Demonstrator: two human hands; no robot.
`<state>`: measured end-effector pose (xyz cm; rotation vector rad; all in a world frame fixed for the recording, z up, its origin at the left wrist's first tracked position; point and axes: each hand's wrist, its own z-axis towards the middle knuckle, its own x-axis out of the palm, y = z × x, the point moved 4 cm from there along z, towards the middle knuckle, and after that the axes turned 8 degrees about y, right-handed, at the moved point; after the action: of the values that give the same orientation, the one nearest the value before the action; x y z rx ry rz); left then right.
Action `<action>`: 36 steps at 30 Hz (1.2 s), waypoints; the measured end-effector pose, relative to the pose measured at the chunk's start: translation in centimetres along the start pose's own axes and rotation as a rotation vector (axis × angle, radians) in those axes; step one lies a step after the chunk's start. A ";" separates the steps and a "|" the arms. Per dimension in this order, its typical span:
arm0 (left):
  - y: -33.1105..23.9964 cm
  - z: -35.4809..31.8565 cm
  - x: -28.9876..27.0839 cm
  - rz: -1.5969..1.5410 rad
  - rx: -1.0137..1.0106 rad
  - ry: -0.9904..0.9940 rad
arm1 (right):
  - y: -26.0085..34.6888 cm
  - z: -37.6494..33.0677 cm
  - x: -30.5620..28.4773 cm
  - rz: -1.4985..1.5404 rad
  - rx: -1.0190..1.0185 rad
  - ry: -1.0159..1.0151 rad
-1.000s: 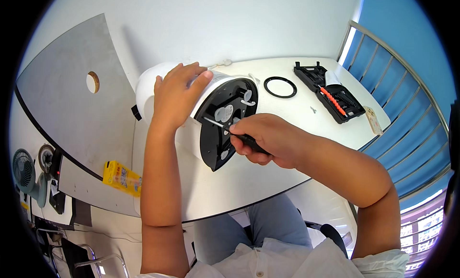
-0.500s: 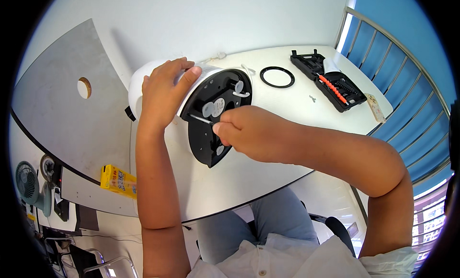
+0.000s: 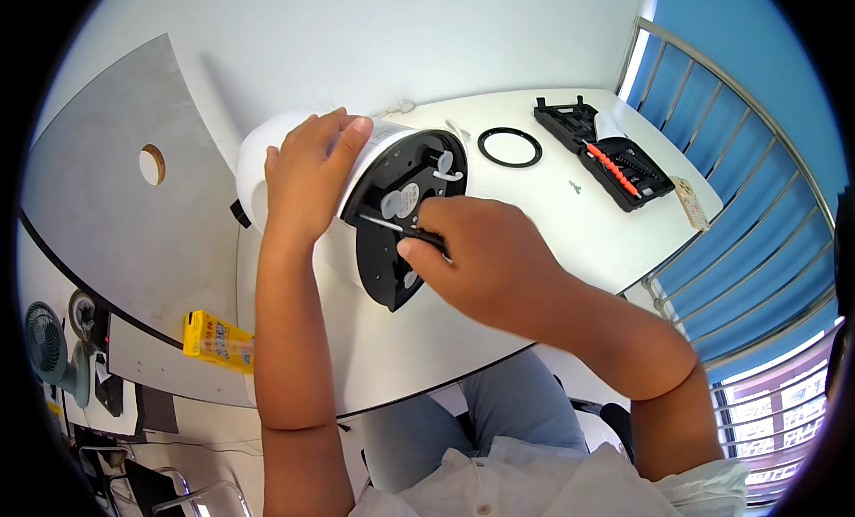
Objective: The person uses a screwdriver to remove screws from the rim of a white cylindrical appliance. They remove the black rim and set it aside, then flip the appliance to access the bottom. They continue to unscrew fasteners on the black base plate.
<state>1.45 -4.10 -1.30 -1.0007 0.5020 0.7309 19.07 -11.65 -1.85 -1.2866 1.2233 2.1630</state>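
Observation:
A white rounded appliance (image 3: 378, 136) lies on its side on the white table, its black underside (image 3: 378, 272) turned towards me. That underside has round pale feet, a round label and a short white piece of cord. My left hand (image 3: 312, 165) rests over the white body, fingers bent against it and thumb near the black rim. In my right hand (image 3: 485, 250) is a screwdriver (image 3: 426, 236) with a black handle, gripped between thumb and fingers. Its metal shaft reaches left across the underside, the tip at the rim's left edge. My fingers hide part of the underside.
A black ring (image 3: 510, 147) lies behind my right hand. Farther right are small screws (image 3: 575, 187), an open black tool case (image 3: 646, 165) with an orange flexible shaft (image 3: 613, 169), and a pale remote control (image 3: 689, 203). A yellow carton (image 3: 218, 341) stands at left; a metal railing (image 3: 748, 107) borders the right.
My right wrist has turned and the elbow has come down and inward. More of the screwdriver's black handle shows. My left hand stays on the appliance.

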 end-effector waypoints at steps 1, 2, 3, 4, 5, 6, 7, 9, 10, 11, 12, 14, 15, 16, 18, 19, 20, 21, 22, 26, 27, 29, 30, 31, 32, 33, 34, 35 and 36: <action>0.0 0.0 0.2 0.020 0.004 -0.008 | -0.8 0.2 0.0 0.215 0.088 0.077; -0.3 0.0 0.3 0.040 0.007 -0.016 | -1.8 0.4 0.5 0.541 0.182 0.144; -0.5 -0.1 0.2 0.038 -0.008 0.012 | -2.6 0.6 0.4 0.818 0.264 0.244; -0.5 -0.1 0.2 0.035 -0.007 0.008 | -3.1 0.4 0.6 1.100 0.348 0.350; -0.4 -0.2 0.3 0.031 -0.005 0.004 | -3.3 0.3 0.8 1.142 0.380 0.361; -0.4 -0.2 0.3 0.027 -0.004 -0.001 | -3.4 0.1 1.0 1.183 0.412 0.372; -0.4 -0.2 0.3 0.042 -0.007 0.001 | -3.4 0.1 1.1 1.213 0.443 0.386; -0.6 -0.2 0.5 0.073 -0.013 0.004 | -2.3 -0.3 0.8 1.193 0.501 0.377; -0.7 -0.3 0.4 0.077 -0.014 0.004 | -1.8 -0.4 0.8 1.188 0.525 0.374; -0.8 -0.4 0.3 0.081 -0.014 0.005 | -1.8 -0.3 0.6 1.165 0.497 0.428; -0.9 -0.5 0.2 0.085 -0.015 0.006 | -2.0 -0.2 0.2 1.142 0.469 0.482; -0.9 -0.5 0.4 0.073 0.002 0.001 | -2.1 0.2 -0.3 0.854 0.197 0.435; -1.0 -0.5 0.5 0.066 0.011 -0.001 | -2.1 0.5 -0.3 0.579 -0.037 0.334; -1.0 -0.4 0.5 0.072 0.007 0.003 | -1.5 0.1 -0.1 0.309 -0.162 0.243; -1.1 -0.4 0.5 0.082 0.001 0.011 | -0.4 -0.7 0.4 -0.291 -0.313 -0.056; -1.1 -0.5 0.4 0.082 -0.011 0.015 | 0.5 -1.3 0.6 -0.487 -0.287 -0.059; -1.2 -0.6 0.1 0.082 -0.023 0.019 | 1.0 -1.6 0.6 -0.684 -0.258 -0.061; -1.1 -0.6 0.0 0.083 -0.035 0.023 | 1.2 -1.5 0.4 -0.728 -0.333 -0.096; -1.1 -0.6 0.1 0.086 -0.025 0.010 | 1.1 -1.5 0.2 -0.726 -0.349 -0.138; -1.0 -0.5 0.2 0.083 -0.003 0.009 | -1.3 0.1 -0.8 -0.009 -0.143 -0.008; -1.1 -0.4 0.2 0.079 -0.002 0.021 | -2.1 0.6 -0.8 0.346 -0.022 0.098; -0.9 -0.3 0.3 0.062 0.007 0.028 | -3.5 0.9 0.0 0.800 0.240 0.357; -0.8 -0.2 0.3 0.054 0.011 0.031 | -3.7 0.7 0.6 1.024 0.372 0.488; -0.7 -0.2 0.4 0.047 0.015 0.021 | -3.4 0.5 0.7 1.037 0.438 0.535; -0.6 -0.3 0.4 0.040 0.019 0.010 | -3.2 0.5 0.7 1.009 0.442 0.532; -0.5 -0.3 0.5 0.033 0.024 0.000 | -3.1 0.6 0.6 0.982 0.445 0.529; -0.5 -0.3 0.6 0.043 0.028 -0.005 | -3.0 0.6 0.5 0.952 0.450 0.525; -0.6 -0.3 0.6 0.052 0.032 -0.010 | -2.7 0.5 0.4 0.938 0.438 0.530; -0.6 -0.3 0.6 0.062 0.036 -0.015 | -2.5 0.5 0.3 0.925 0.426 0.534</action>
<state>2.28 -4.44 -1.48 -0.9494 0.5332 0.7813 20.31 -9.88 -3.24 -1.2730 2.7515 1.8652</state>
